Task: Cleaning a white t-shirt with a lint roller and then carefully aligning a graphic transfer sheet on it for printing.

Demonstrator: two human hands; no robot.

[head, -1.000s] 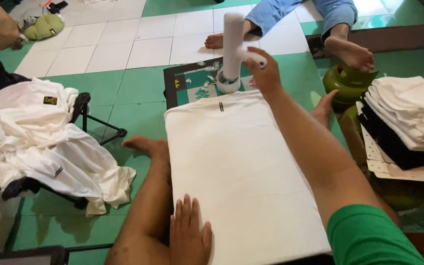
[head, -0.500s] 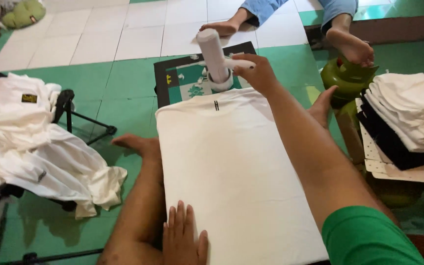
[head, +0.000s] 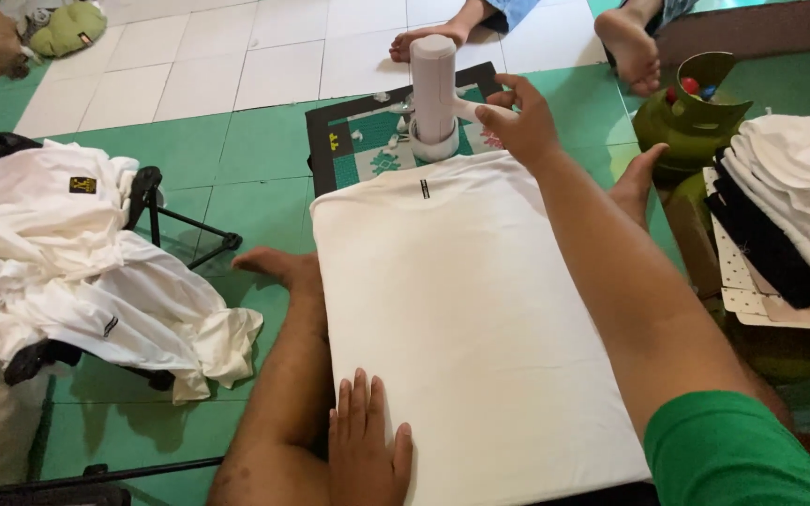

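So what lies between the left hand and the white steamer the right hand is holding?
Head view: only the flat white shirt stretches from the left hand to the steamer gripped by the right hand.

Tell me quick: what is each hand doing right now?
Left hand: open, flat on the white shirt, holding nothing.
Right hand: fingers closed on the handle of the white steam iron.

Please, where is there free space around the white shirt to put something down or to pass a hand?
Free: green floor between the shirt pile and the patterned mat, and white tiles beyond the mat. Crowded: the right side, with green gas cylinder and folded stack. Right hand holds the white steamer; left hand presses the white shirt.
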